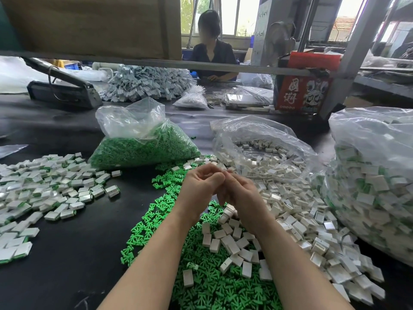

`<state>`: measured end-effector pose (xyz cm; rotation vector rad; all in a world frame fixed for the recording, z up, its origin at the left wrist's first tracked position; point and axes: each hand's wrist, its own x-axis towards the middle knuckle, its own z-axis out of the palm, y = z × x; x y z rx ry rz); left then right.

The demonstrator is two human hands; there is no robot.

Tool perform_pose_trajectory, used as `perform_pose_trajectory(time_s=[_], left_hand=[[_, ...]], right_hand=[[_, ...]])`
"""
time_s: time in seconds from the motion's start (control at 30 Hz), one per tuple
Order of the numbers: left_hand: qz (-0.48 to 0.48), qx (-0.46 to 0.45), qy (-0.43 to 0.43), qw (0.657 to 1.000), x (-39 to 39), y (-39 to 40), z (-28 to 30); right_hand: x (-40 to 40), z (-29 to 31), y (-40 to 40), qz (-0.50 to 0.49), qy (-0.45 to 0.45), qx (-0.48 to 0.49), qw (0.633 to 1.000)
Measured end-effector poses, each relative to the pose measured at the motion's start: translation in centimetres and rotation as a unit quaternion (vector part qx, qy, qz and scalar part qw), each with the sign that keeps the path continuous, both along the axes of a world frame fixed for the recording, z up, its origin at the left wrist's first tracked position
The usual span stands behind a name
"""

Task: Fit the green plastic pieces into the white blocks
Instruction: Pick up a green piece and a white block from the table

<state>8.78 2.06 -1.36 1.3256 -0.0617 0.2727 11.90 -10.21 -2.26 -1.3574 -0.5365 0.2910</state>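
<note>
Bright green plastic pieces (201, 276) and white blocks (290, 220) are scattered on the black tabletop (78, 253); behind it, a red carton (304, 95) is printed white.

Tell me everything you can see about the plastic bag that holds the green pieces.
The bag of green pieces is clear, thin, crinkled plastic. It lies on the black table, left of centre, behind both hands. Its lower part bulges with small bright green pieces packed tightly. Its upper part is empty film standing up loosely, with the mouth apparently open. Loose green pieces spread on the table from its near right corner. No hand touches it.
</note>
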Motion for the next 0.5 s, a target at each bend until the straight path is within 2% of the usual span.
perform_pose_trajectory(time_s=[0.33, 0.5], left_hand=[[-0.022, 0.013, 0.046, 0.999, -0.1, 1.5, -0.1], [-0.019, -0.007, 0.063, 0.998, -0.4, 2.6, 0.4]], right_hand=[[0.2, 0.0, 0.4, 0.021, 0.057, 0.013, 0.998], [0.4, 0.2, 0.1, -0.040, 0.051, -0.004, 0.998]])
